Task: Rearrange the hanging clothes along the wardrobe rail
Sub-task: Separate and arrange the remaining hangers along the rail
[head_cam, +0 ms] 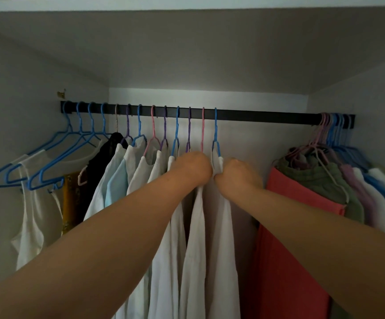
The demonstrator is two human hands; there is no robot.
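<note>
- A black wardrobe rail (256,116) goes from the left wall to the right wall, under a white shelf (187,3).
- At the left end of the rail hang four blue hangers (49,162); a white sleeveless top (34,203) is on them, and the hangers stand tilted.
- Next to them, toward the middle, hang a yellow patterned piece (70,203) and a black garment (101,162).
- After that comes a row of white garments (164,238) and one pale blue garment (116,183), on blue, purple and pink hangers that are spread along the rail with small gaps.
- The left hand (192,168) is at the shoulder of a white garment near the middle of the rail. Its fingers are curled into the cloth, so it holds the garment; the fingertips themselves are hidden.
- The right hand (238,172) is just beside the left one. It grips the shoulder edge of the last white garment (221,226), which hangs on a blue hanger (216,134).
- To the right of this garment a part of the rail is bare.
- At the right end of the rail many hangers are pressed close together. There hang a coral red garment (290,238), an olive green garment (318,178), a lilac garment (359,196) and some white and blue ones behind, which I cannot tell apart well.
</note>
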